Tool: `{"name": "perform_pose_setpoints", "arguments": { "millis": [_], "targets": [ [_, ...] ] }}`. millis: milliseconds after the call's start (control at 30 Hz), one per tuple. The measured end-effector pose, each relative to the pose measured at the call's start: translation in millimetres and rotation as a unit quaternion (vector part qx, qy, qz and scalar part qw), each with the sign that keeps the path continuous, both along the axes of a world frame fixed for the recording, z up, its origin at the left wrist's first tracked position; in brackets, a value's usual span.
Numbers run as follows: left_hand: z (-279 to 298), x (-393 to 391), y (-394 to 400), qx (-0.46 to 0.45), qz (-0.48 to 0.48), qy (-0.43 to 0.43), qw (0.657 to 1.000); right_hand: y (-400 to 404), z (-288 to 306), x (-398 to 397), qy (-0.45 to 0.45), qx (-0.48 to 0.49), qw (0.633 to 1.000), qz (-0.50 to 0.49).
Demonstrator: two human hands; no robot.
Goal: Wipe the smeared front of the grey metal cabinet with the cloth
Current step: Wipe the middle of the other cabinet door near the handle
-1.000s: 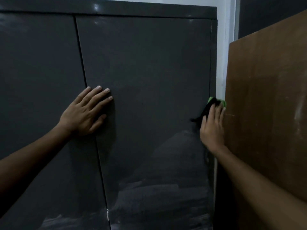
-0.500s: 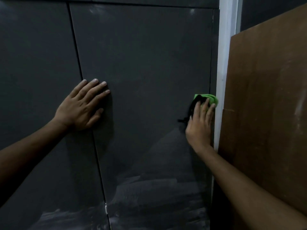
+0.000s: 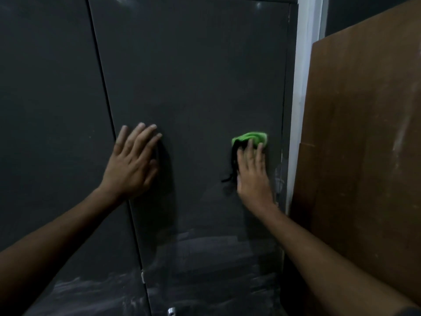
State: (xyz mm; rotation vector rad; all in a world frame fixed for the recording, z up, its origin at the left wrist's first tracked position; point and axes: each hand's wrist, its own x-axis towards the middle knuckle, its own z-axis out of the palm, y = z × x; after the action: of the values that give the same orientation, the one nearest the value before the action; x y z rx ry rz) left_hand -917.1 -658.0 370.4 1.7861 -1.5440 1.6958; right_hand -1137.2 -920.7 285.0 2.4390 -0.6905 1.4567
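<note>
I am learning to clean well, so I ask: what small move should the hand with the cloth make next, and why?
Probably slide the right hand downward, pressing the green cloth flat on the right door. The pale smears lie lower on that door, below the cloth, while the area around it looks clean. The left hand rests flat, bracing the door.

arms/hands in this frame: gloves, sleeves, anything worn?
Both hands are bare, no gloves: left hand, right hand. No rings, watch or wristband visible on either. Both forearms are uncovered as far as the frame shows; only at the bottom right corner does a dark edge appear, possibly a sleeve, too dim to tell. Fingernails look short and unpainted.
</note>
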Motion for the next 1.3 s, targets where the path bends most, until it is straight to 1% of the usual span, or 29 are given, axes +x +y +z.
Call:
{"name": "perform_pose_setpoints", "arguments": {
  "millis": [33, 67, 100, 133, 167, 233, 267, 333, 367, 400, 467, 533, 567, 600, 700, 767, 800, 833, 900, 933, 967, 1000, 1067, 1133, 1200, 1233, 1267, 1300],
  "targets": [
    [-10.1, -3.9, -4.6, 0.005, -0.003, 0.009, 1.000, -0.5, -18.9, -6.5, 0.050, -0.042, 0.998, 0.009],
    [-18.7, -5.9, -8.7, 0.004, -0.005, 0.022, 1.000, -6.1, -36.6, -19.4, 0.088, -0.054, 0.995, 0.004],
    [-25.6, -6.2, -12.3, -0.001, -0.007, 0.038, 0.999, -14.1, -49.1, -35.1, 0.110, -0.035, 0.993, -0.018],
    [-30.9, -5.0, -15.1, -0.007, -0.008, 0.051, 0.999, -24.5, -53.7, -48.4, 0.102, -0.003, 0.994, -0.049],
    [-35.0, -3.1, -17.3, -0.011, -0.006, 0.059, 0.998, -35.6, -49.8, -57.7, 0.071, 0.039, 0.993, -0.081],
    [-38.5, 1.9, -21.6, -0.016, 0.009, 0.051, 0.999, -50.8, -19.6, -58.6, -0.007, 0.108, 0.989, -0.098],
    [-39.7, 4.7, -23.4, -0.018, 0.020, 0.041, 0.999, -55.8, -1.4, -53.8, -0.033, 0.120, 0.989, -0.085],
    [-43.3, 9.2, -26.3, -0.025, 0.036, 0.020, 0.999, -59.4, 13.7, -41.4, -0.051, 0.095, 0.992, -0.069],
    [-44.2, 10.4, -27.6, -0.030, 0.040, 0.012, 0.999, -58.3, 6.3, -38.4, -0.043, 0.068, 0.994, -0.069],
    [-44.9, 11.5, -28.4, -0.035, 0.043, 0.008, 0.998, -55.3, -14.0, -38.9, -0.024, 0.045, 0.996, -0.068],
    [-45.9, 12.7, -28.4, -0.037, 0.043, 0.008, 0.998, -45.0, -73.4, -50.2, 0.027, 0.031, 0.998, -0.050],
    [-46.5, 12.8, -28.4, -0.038, 0.045, 0.006, 0.998, -39.7, -110.6, -69.7, 0.076, 0.024, 0.996, -0.048],
    [-46.6, 12.8, -28.5, -0.039, 0.047, 0.007, 0.998, -45.5, -109.7, -74.4, 0.086, 0.023, 0.995, -0.042],
    [-47.4, 12.5, -28.2, -0.040, 0.049, 0.009, 0.998, -51.3, -97.0, -73.7, 0.075, 0.021, 0.996, -0.044],
    [-48.3, 13.1, -28.3, -0.041, 0.050, 0.005, 0.998, -54.3, -29.6, -50.0, -0.019, 0.051, 0.996, -0.063],
    [-48.2, 15.6, -28.3, -0.042, 0.054, 0.000, 0.998, -49.6, -8.0, -33.6, -0.053, 0.066, 0.995, -0.049],
    [-48.5, 15.7, -28.2, -0.042, 0.055, -0.002, 0.998, -48.4, -14.8, -31.5, -0.042, 0.037, 0.998, -0.039],
    [-48.9, 15.5, -28.2, -0.044, 0.056, -0.004, 0.997, -48.1, -31.2, -34.7, -0.008, -0.013, 1.000, -0.024],
    [-49.3, 15.9, -28.0, -0.042, 0.058, 0.004, 0.997, -52.1, -77.8, -56.8, 0.105, -0.105, 0.989, 0.010],
    [-49.1, 16.5, -28.2, -0.040, 0.057, 0.006, 0.998, -56.4, -95.9, -71.8, 0.147, -0.127, 0.981, 0.019],
    [-48.8, 16.6, -28.5, -0.040, 0.057, 0.007, 0.998, -60.5, -103.6, -84.0, 0.167, -0.135, 0.976, 0.022],
    [-48.6, 16.9, -29.1, -0.044, 0.058, 0.007, 0.997, -65.1, -100.9, -89.3, 0.161, -0.135, 0.977, 0.025],
    [-49.8, 17.2, -29.8, -0.047, 0.060, 0.007, 0.997, -63.4, -71.3, -78.1, 0.106, -0.102, 0.989, 0.011],
    [-50.2, 16.8, -29.1, -0.047, 0.062, 0.005, 0.997, -48.3, -29.5, -48.7, 0.028, -0.053, 0.998, 0.009],
    [-50.1, 15.4, -28.3, -0.047, 0.070, 0.008, 0.996, -27.4, -6.1, -18.9, -0.005, -0.040, 0.999, 0.027],
    [-50.2, 14.6, -27.8, -0.047, 0.072, 0.009, 0.996, -19.2, -7.2, -9.7, 0.013, -0.063, 0.997, 0.046],
    [-50.0, 13.9, -27.5, -0.047, 0.074, 0.009, 0.996, -14.7, -18.3, -5.7, 0.058, -0.113, 0.990, 0.069],
    [-49.5, 13.2, -27.5, -0.046, 0.076, 0.007, 0.996, -14.7, -34.7, -9.2, 0.122, -0.179, 0.971, 0.099]
  ]
}}
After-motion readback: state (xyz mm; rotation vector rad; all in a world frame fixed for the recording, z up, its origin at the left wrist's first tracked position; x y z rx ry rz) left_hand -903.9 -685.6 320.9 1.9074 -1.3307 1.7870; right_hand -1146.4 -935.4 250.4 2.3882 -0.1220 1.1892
